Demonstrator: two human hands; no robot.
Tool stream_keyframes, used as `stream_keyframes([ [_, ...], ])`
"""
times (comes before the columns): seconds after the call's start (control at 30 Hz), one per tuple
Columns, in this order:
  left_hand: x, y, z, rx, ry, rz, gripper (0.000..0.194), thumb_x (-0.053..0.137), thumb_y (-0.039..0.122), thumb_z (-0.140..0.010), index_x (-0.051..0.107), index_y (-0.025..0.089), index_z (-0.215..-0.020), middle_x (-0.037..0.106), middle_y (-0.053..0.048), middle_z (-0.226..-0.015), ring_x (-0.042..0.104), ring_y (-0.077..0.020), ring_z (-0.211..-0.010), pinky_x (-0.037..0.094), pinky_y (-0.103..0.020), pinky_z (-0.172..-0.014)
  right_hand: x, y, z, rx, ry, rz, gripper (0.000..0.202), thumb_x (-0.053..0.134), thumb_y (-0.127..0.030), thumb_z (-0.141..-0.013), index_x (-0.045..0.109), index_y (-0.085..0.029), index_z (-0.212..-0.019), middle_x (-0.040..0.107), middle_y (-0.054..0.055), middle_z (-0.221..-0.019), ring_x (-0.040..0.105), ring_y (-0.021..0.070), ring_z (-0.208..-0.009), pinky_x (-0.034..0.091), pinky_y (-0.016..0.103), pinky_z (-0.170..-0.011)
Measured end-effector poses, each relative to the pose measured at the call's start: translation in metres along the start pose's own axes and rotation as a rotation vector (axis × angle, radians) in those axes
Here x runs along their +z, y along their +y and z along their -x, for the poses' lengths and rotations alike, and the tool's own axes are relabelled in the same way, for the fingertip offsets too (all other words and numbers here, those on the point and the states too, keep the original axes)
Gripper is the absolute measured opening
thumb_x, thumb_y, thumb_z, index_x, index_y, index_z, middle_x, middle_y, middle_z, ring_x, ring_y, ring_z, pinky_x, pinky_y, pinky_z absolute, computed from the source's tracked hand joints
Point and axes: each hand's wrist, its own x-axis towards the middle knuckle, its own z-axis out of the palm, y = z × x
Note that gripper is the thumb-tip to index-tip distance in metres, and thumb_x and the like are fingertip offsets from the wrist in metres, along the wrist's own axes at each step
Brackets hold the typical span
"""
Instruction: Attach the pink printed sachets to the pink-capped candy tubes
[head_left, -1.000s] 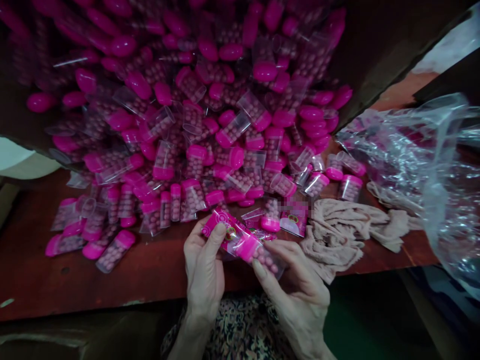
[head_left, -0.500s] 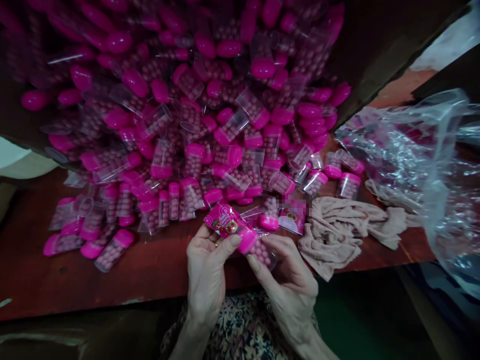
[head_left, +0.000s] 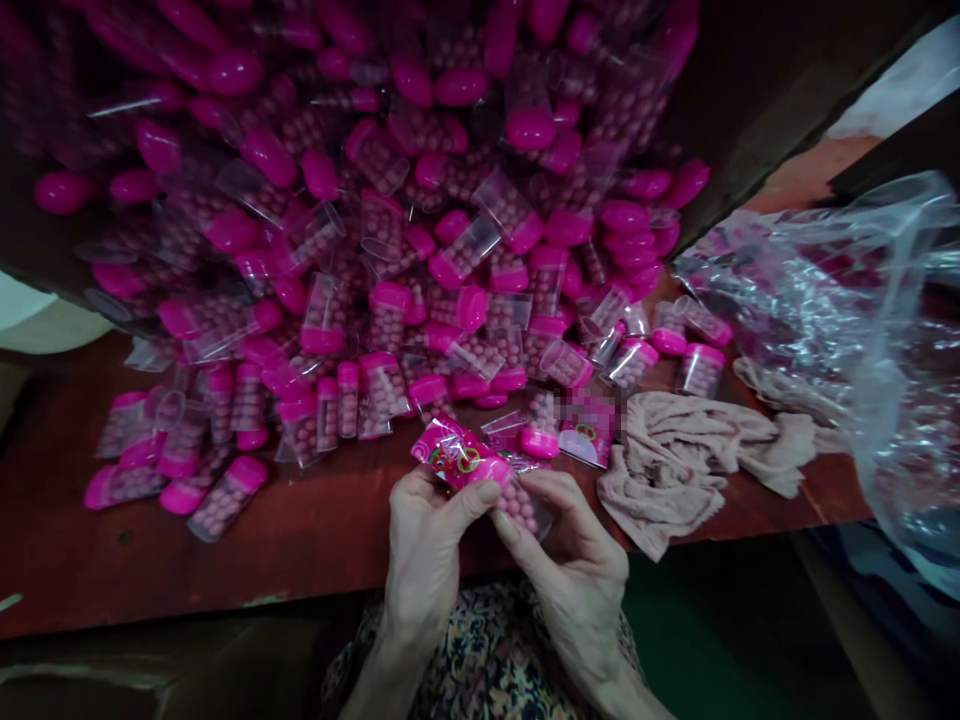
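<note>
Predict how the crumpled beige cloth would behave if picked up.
The beige cloth would probably droop, since it lies in soft folds. Its thin-looking fabric suggests it is light for its size. It seems unlikely to roll, being slumped unevenly on the tabletop.

The hard, glossy oval plastic caps [head_left: 530,129] are hot pink, over clear plastic containers [head_left: 485,232] that show dusty-pink round beads [head_left: 517,505]. The shiny plastic wrapper [head_left: 450,452] is magenta, with pale swirls and a green-ringed motif. At near centre, the patterned cloth garment [head_left: 487,655] mixes dark, cream and muted tan in a leafy scroll. The wooden table [head_left: 300,540] is reddish brown; on the right, the crumpled cloth rag [head_left: 667,460] is plain beige-pink.
</note>
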Motion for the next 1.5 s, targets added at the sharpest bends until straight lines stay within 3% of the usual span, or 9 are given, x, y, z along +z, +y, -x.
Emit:
stream_keyframes([
  [0.33,0.01,0.0,0.005,-0.163,-0.069,0.213,0.011,0.073,0.015,-0.066,0.069,0.013,-0.077,0.07,-0.002,-0.071,0.061,-0.0103,-0.064,0.049,-0.022,-0.068,-0.001,0.003,0.005,-0.146,0.091,0.15,0.035,0.068,-0.009,-0.073,0.062,-0.024,-0.104,0.056,0.003,-0.097,0.056,0.0162,-0.089,0.051,0.031,-0.076],
  [0.53,0.01,-0.004,0.007,-0.222,-0.127,0.239,0.01,0.074,0.02,-0.066,0.07,0.014,-0.072,0.069,-0.003,-0.065,0.061,-0.0117,-0.063,0.05,-0.026,-0.071,-0.001,-0.001,0.002,-0.104,0.089,0.106,0.033,0.067,-0.009,-0.074,0.063,-0.024,-0.102,0.056,0.004,-0.096,0.057,0.0166,-0.089,0.053,0.031,-0.074],
  [0.6,0.007,-0.003,0.007,-0.222,-0.135,0.227,0.011,0.076,0.02,-0.064,0.07,0.013,-0.071,0.068,-0.003,-0.065,0.061,-0.0115,-0.061,0.049,-0.025,-0.07,-0.004,-0.005,0.001,-0.09,0.059,0.096,0.034,0.068,-0.01,-0.073,0.063,-0.025,-0.104,0.056,0.004,-0.097,0.058,0.0165,-0.088,0.054,0.03,-0.073],
  [0.77,-0.001,0.006,0.004,-0.177,-0.051,0.223,0.013,0.072,0.025,-0.069,0.07,0.012,-0.07,0.067,-0.003,-0.065,0.059,-0.0106,-0.061,0.048,-0.023,-0.065,-0.013,-0.016,-0.003,-0.112,-0.186,0.062,0.05,0.074,-0.018,-0.07,0.06,-0.029,-0.117,0.061,0.005,-0.107,0.06,0.0217,-0.099,0.054,0.036,-0.083],
  [0.93,0.003,0.004,0.009,-0.223,-0.036,0.193,0.014,0.074,0.021,-0.065,0.066,0.01,-0.063,0.062,0.0,-0.055,0.051,-0.0055,-0.048,0.042,-0.016,-0.05,-0.012,-0.014,-0.001,-0.033,-0.148,-0.005,0.045,0.073,-0.015,-0.071,0.063,-0.029,-0.112,0.068,0.001,-0.092,0.067,0.016,-0.075,0.058,0.028,-0.068],
  [1.1,0.008,0.004,0.014,-0.247,-0.018,0.161,0.018,0.078,0.021,-0.058,0.064,0.011,-0.062,0.059,0.001,-0.05,0.05,-0.0051,-0.047,0.04,-0.015,-0.048,-0.006,-0.014,0.0,0.106,-0.105,-0.188,0.041,0.075,-0.011,-0.067,0.063,-0.026,-0.103,0.071,-0.001,-0.081,0.069,0.0137,-0.065,0.059,0.022,-0.06],
  [1.2,0.004,0.007,0.014,-0.261,-0.067,0.108,0.018,0.076,0.023,-0.06,0.063,0.011,-0.058,0.059,0.0,-0.051,0.051,-0.0062,-0.047,0.041,-0.017,-0.049,-0.005,-0.016,-0.001,0.162,-0.1,-0.31,0.051,0.076,-0.007,-0.064,0.059,-0.028,-0.107,0.069,-0.005,-0.071,0.068,0.0117,-0.059,0.058,0.02,-0.056],
  [1.37,0.0,0.009,0.022,-0.269,-0.069,0.02,0.017,0.076,0.023,-0.059,0.063,0.013,-0.061,0.06,0.001,-0.053,0.052,-0.0081,-0.05,0.042,-0.02,-0.052,-0.012,-0.013,-0.005,0.126,-0.22,-0.204,0.056,0.078,-0.012,-0.061,0.063,-0.03,-0.112,0.069,-0.004,-0.069,0.066,0.0125,-0.056,0.058,0.023,-0.053],
  [1.5,0.002,0.009,0.03,-0.299,-0.017,0.017,0.023,0.08,0.025,-0.053,0.063,0.015,-0.065,0.063,0.001,-0.057,0.054,-0.0098,-0.054,0.044,-0.023,-0.056,-0.017,-0.01,-0.007,0.065,-0.162,-0.139,0.043,0.078,-0.014,-0.062,0.07,-0.031,-0.1,0.074,-0.001,-0.079,0.068,0.0155,-0.063,0.059,0.026,-0.056],
])
